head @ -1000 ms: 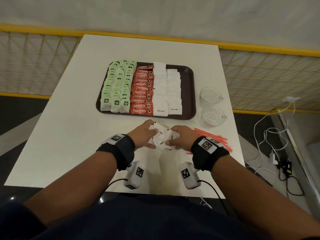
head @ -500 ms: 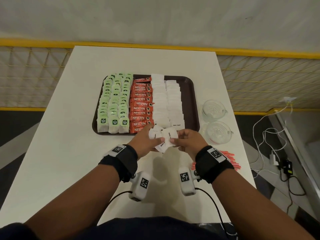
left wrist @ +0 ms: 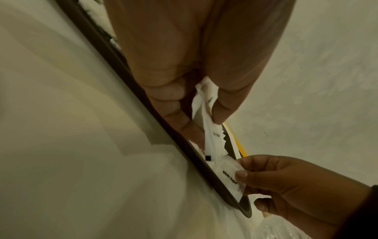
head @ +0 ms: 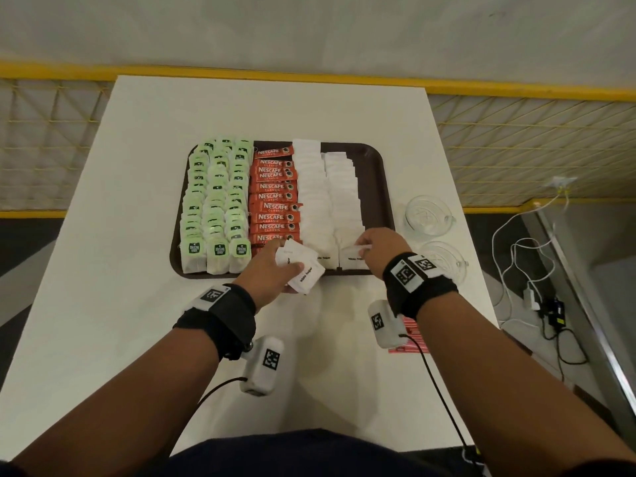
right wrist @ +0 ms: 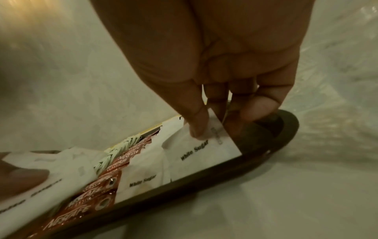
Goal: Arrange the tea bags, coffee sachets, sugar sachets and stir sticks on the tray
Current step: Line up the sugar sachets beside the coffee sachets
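1. Left hand (head: 273,270) clamped on a small bunch of sugar sachets (head: 303,270), thumb over the top, held over the near rim of the tray (head: 373,156) at its middle.
2. Right hand (head: 380,247) pinching a single sugar sachet (right wrist: 206,142) between thumb and fingers, its lower edge down at the near end of the right-hand white row (head: 344,197), close to the tray's near right corner.
3. Filling the tray from left to right: green tea bags (head: 216,201) in three columns, red coffee sachets (head: 275,197) in one column, then two white sugar rows; left white row (head: 311,187) running nearly the full depth.
4. Open room on the tray: a bare brown strip along the right edge, and a little at the far right corner.
5. Stir sticks (head: 411,335) lying on the table (head: 137,166) near its front right corner, mostly hidden under the right wrist, well apart from the tray.
6. Two clear glass cups (head: 426,215) just beside the tray's right rim, one behind the other.
7. Wide bare table to the left of the tray, behind it and in front of it.
8. Beyond the table edges: a yellow rail with mesh (head: 516,142), a pale wall behind, and white cables (head: 516,256) on the dark floor to the right.
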Motion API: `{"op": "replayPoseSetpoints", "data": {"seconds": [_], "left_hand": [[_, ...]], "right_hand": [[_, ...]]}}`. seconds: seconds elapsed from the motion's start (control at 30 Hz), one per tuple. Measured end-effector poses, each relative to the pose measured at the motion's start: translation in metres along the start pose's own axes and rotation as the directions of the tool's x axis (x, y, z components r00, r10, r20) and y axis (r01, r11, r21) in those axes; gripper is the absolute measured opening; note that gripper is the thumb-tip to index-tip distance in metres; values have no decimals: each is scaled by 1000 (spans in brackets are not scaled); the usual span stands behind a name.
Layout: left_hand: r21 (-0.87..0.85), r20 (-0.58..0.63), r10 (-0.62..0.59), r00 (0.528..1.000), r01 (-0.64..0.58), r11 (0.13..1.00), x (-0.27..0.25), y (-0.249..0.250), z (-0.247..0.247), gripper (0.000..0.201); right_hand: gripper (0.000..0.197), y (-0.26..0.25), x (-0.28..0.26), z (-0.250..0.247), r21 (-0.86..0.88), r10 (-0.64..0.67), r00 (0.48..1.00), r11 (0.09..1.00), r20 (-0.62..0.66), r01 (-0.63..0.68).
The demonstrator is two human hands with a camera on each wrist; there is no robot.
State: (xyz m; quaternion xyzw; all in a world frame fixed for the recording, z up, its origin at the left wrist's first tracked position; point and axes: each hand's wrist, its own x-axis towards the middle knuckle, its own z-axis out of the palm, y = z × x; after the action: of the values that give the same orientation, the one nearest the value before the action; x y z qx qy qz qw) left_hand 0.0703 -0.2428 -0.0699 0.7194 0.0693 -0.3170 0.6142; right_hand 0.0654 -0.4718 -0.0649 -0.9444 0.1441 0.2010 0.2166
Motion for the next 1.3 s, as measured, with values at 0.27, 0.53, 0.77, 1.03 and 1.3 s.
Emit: {"op": "replayPoseSetpoints", "data": {"seconds": [0.27,0.53,0.77,1.03,1.3], "left_hand": [[-14,55,10,998,-9,1000,7,5,1,39],[1,108,51,993,-52,999,16,17,22,32],[-106,33,26,999,-22,994,28,19,20,31],[-73,36,44,998,-41,996,26,17,1,30],[40,103,66,993,-71,997,21,17,1,23]], "right_hand": [[36,6,0,11,18,72,986,997,-150,-70],[30,-11,-25,0,369,-87,995,927,41,66],[16,7,-27,16,601,149,985,796,-90,-65],[14,14,-19,30,472,279,945,865,-170,-170],[23,-3,-24,24,371,200,946,924,-254,-96]]}}
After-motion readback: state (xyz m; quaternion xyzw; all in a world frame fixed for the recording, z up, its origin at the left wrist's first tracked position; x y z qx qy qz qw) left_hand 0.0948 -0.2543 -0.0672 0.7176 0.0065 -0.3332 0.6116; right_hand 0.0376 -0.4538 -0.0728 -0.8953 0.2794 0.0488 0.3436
